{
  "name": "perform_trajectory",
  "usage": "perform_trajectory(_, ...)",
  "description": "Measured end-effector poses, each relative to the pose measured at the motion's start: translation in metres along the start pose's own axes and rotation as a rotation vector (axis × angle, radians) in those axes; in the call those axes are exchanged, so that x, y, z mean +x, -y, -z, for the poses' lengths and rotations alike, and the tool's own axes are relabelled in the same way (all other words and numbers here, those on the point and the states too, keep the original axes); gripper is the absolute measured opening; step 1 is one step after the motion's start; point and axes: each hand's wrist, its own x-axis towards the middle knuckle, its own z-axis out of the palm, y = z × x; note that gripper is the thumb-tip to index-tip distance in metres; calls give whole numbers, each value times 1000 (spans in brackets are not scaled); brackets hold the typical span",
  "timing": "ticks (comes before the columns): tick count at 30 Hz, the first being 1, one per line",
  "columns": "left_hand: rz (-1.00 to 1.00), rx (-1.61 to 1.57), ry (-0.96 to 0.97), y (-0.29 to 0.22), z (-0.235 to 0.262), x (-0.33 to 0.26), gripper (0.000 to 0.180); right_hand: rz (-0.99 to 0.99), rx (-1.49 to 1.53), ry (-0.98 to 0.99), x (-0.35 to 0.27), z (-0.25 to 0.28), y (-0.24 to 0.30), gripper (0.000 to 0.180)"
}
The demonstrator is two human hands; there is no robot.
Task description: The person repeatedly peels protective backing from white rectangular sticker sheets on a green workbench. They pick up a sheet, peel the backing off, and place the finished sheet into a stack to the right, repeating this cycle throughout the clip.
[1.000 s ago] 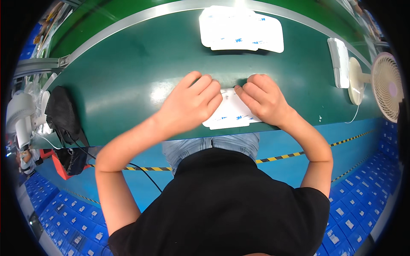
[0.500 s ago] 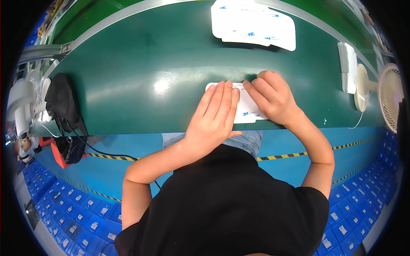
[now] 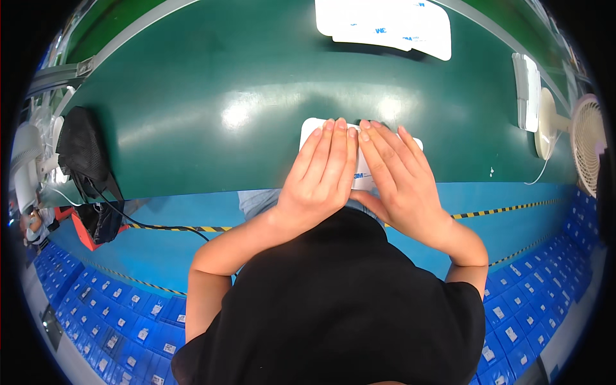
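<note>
My left hand (image 3: 319,172) lies flat, fingers stretched out together, on a white rounded-corner sheet (image 3: 363,165) with blue print at the near edge of the green table (image 3: 192,151). Beside it my right hand (image 3: 401,174) also rests flat on the white material, its fingers extended and thumb pointing toward the left hand. The fingertips of both hands almost meet. Most of the sheet is covered by the hands, so whether it is one piece or several cannot be made out.
Overlapping white sheets (image 3: 385,27) with blue print lie at the far side. At the right stand a white stack (image 3: 526,93) and a fan (image 3: 586,138). A black mesh bag (image 3: 83,146) sits at the left, its cable hanging off the table. Blue bins (image 3: 128,330) line the floor behind.
My right hand has gone from curled, with fingertips at the sheet's far edge, to lying flat on it beside the left hand. The left hand stays pressed flat. The view has shifted slightly.
</note>
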Motion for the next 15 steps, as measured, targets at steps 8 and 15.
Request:
perform_trajectory(8, 58, -58, -74, -3, -5, -3, 30, -2, -64, -23, -8, -13, 1, 60)
perform_trajectory(15, 70, -16, -107, -3, -7, -5, 24, 4, -99, -27, -11, -18, 2, 66)
